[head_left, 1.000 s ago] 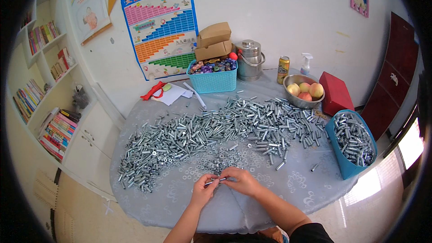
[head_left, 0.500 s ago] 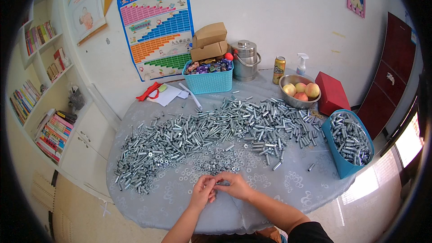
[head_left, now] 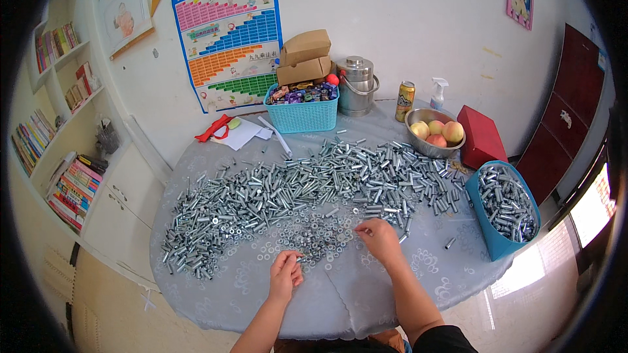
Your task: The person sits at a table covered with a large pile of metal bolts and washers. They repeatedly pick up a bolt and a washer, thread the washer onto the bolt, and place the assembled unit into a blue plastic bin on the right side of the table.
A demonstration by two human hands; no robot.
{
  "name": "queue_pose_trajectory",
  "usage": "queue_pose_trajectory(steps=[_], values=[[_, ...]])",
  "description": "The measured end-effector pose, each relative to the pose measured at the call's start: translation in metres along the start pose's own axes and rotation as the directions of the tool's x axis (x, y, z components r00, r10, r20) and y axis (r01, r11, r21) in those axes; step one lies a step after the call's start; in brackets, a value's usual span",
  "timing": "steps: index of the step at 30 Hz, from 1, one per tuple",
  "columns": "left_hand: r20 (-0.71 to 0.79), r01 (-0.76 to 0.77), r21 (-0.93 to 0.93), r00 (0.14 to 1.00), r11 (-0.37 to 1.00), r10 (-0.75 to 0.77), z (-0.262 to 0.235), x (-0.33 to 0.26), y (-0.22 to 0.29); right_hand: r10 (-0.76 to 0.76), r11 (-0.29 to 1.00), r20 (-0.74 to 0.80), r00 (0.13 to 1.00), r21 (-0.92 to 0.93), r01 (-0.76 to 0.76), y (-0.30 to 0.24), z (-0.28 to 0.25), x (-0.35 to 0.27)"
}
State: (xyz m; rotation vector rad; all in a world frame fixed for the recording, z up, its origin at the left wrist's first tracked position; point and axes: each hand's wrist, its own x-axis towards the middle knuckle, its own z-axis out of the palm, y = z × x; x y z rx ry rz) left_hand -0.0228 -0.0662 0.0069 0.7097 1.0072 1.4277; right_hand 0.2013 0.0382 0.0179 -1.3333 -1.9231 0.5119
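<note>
A heap of short silvery metal sleeves [head_left: 288, 186] stretches across the middle of the table. In front of it lies a pile of small nuts and flat washers [head_left: 314, 235]. My left hand [head_left: 284, 274] is closed at the near left edge of that pile. A small metal piece shows at its fingertips, too small to name. To the right, my right hand [head_left: 381, 240] pinches its fingers together low over the pile's right edge. Whatever sits between those fingertips is hidden.
A blue bin [head_left: 484, 222] full of metal sleeves stands at the right table edge. Behind the heap are a turquoise basket [head_left: 301, 117] of wrapped packets, a steel canister [head_left: 356, 85], a metal bowl [head_left: 432, 147] of peaches, a drink can [head_left: 405, 101] and a red box [head_left: 483, 137].
My hands were together at the near edge of the pile and are now apart. The right hand has moved right and away from me. The left has shifted slightly left.
</note>
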Motion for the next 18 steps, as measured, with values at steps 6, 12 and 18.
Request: queue_pose_trajectory(steps=[6,12,18], values=[[-0.009,-0.013,-0.002,1.0,1.0,0.013,0.001,-0.001,0.002,0.017,0.996,0.115,0.993,-0.091,-0.007,0.006,-0.001,-0.001],[-0.003,0.006,0.013,1.0,1.0,-0.006,0.002,-0.001,0.001,-0.129,0.992,0.068,0.989,-0.007,0.13,-0.004,0.014,0.0],[0.005,0.013,-0.005,1.0,1.0,-0.013,-0.001,0.0,0.0,-0.111,0.993,0.12,0.987,0.061,0.105,-0.007,0.024,0.001]])
